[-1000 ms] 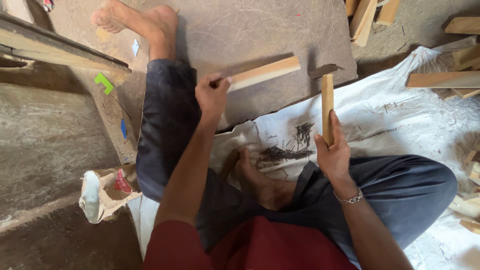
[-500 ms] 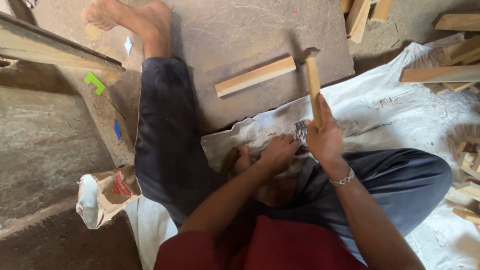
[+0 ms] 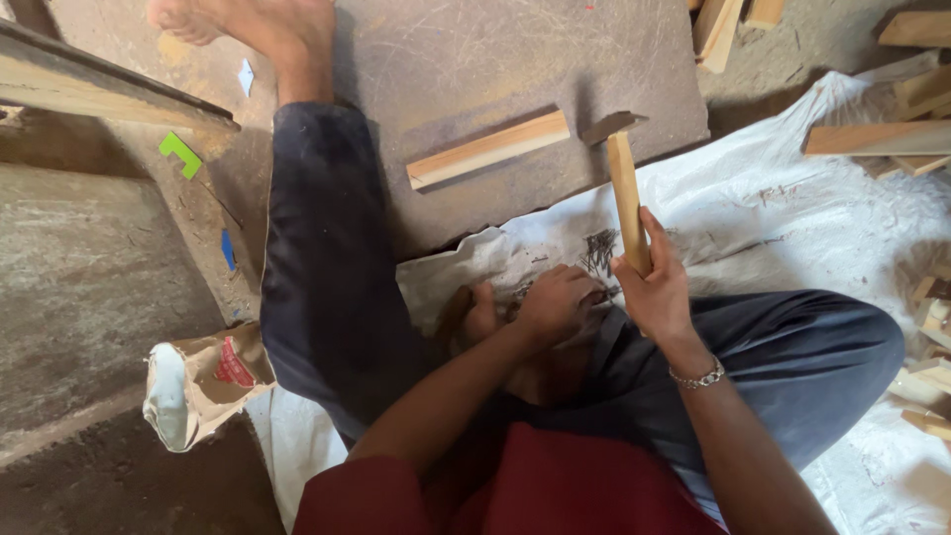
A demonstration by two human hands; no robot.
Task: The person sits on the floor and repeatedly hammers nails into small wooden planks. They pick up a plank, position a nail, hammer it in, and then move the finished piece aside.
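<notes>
Since a second ago, our left hand point(image 3: 558, 302) has dropped from the wooden strip point(image 3: 488, 149) down to the pile of dark nails point(image 3: 598, 252) on the white sheet point(image 3: 783, 218); its fingers are curled over them, though we cannot tell whether any nail is pinched. Our right hand point(image 3: 656, 287) has drawn closer, and stays clamped around the pale wooden handle of the hammer point(image 3: 627, 193), held nearly upright with its metal head over the edge of the large flat board point(image 3: 515, 59). We sit on the white sheet, our dark-trousered left leg stretched across the board with the bare foot point(image 3: 243, 20) at its far end, our right leg folded. On the board lies the wooden strip, just left of the hammer head and apart from both hands. More wood offcuts point(image 3: 872, 139) lie at the right. A torn paper bag point(image 3: 198, 381) sits beside our left leg. A silver bracelet point(image 3: 696, 376) circles our right wrist.
</notes>
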